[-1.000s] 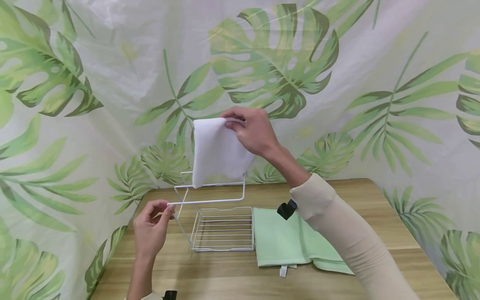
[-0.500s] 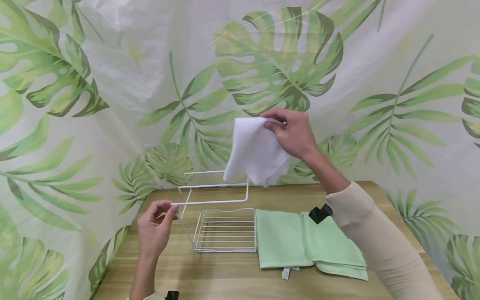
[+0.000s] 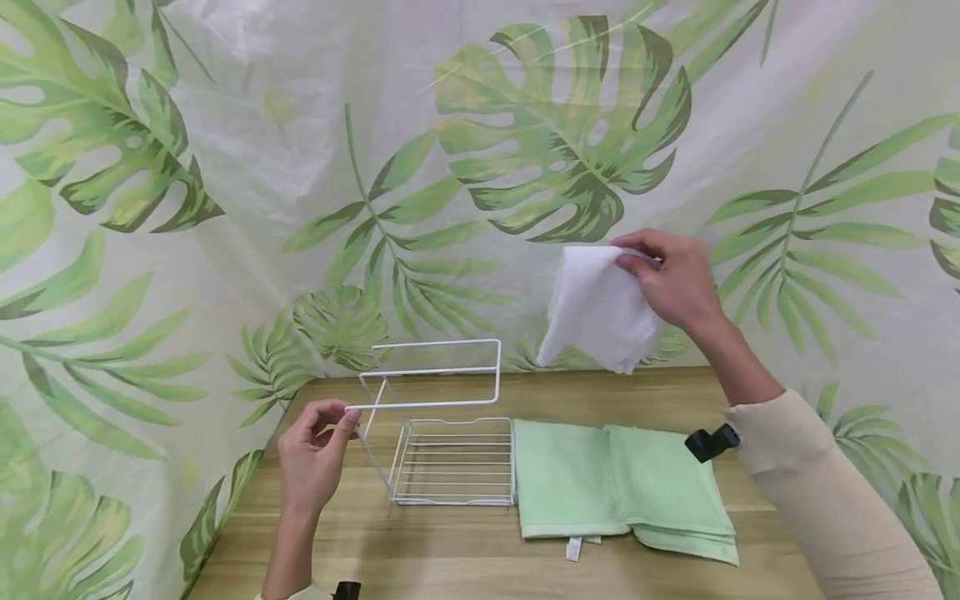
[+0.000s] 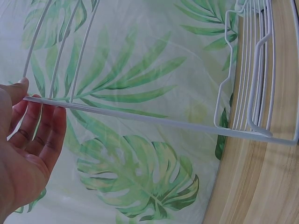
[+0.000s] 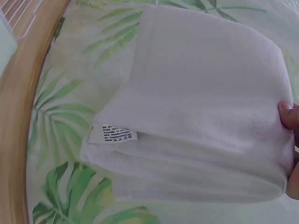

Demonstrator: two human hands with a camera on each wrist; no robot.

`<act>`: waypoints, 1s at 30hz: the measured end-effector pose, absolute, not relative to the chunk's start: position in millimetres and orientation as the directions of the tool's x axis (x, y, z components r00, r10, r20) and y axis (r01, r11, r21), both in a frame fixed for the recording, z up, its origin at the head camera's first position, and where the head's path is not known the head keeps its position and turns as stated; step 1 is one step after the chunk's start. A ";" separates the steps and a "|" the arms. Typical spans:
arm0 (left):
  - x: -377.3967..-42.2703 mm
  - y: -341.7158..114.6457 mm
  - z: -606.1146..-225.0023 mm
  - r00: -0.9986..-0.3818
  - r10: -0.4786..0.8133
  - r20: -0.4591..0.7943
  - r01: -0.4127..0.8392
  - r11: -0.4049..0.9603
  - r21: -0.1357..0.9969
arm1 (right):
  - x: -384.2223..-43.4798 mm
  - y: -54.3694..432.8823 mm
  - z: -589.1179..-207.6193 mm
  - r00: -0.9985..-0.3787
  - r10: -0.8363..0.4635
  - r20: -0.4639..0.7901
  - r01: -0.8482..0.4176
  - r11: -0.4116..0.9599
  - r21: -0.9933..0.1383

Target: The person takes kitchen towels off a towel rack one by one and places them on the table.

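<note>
My left hand (image 3: 315, 454) pinches the upper front corner of a white wire rack (image 3: 427, 406) between thumb and fingers. In the left wrist view the thumb lies over the corner where the rack's top rails meet its side bar. Up in the air to the right, my right hand (image 3: 671, 279) pinches the top edge of a folded white towel (image 3: 596, 304). The towel hangs down, apart from the rack, and a printed care label (image 5: 113, 134) shows on it in the right wrist view. Several thin wires form the rack's lower shelf (image 3: 453, 462).
Two folded light green towels (image 3: 566, 479) lie side by side on the wooden table (image 3: 450, 558), right of the rack. A small white tag (image 3: 573, 548) sticks out from the left one. Behind the table hangs a leaf-patterned curtain (image 3: 247, 125).
My right hand has carried the white towel from above the rack's top rails to the right, away from the rack. The left hand keeps its hold on the rack corner.
</note>
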State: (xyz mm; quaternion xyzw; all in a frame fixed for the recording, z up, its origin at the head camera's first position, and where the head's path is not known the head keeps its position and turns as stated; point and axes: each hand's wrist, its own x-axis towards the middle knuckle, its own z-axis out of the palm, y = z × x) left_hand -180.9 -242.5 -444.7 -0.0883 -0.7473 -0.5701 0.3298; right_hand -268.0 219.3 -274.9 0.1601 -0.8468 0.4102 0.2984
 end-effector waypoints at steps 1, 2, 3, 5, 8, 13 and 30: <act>-180.8 -242.7 -445.1 -0.768 -0.245 0.592 0.506 0.336 0.795 | -266.8 224.4 -277.4 -0.775 -0.027 0.632 -0.510 0.618 -0.599; -180.7 -242.8 -445.5 -0.769 -0.245 0.591 0.505 0.335 0.796 | -265.5 229.1 -279.8 -0.778 -0.024 0.628 -0.500 0.629 -0.595; -180.6 -242.9 -445.7 -0.769 -0.245 0.590 0.504 0.335 0.796 | -264.6 234.3 -282.6 -0.781 -0.023 0.624 -0.490 0.642 -0.590; -180.5 -243.2 -446.3 -0.772 -0.244 0.587 0.501 0.334 0.798 | -262.2 244.4 -287.8 -0.786 -0.022 0.618 -0.476 0.659 -0.582; -180.8 -243.4 -446.8 -0.774 -0.242 0.586 0.501 0.331 0.799 | -258.0 259.7 -294.1 -0.799 -0.011 0.602 -0.440 0.692 -0.572; -181.3 -243.8 -446.5 -0.768 -0.240 0.594 0.510 0.332 0.794 | -250.4 284.1 -301.4 -0.832 -0.003 0.554 -0.385 0.723 -0.574; -181.1 -242.7 -445.9 -0.755 -0.228 0.615 0.532 0.334 0.778 | -224.6 346.6 -327.1 -0.900 -0.239 0.366 -0.393 0.807 -0.440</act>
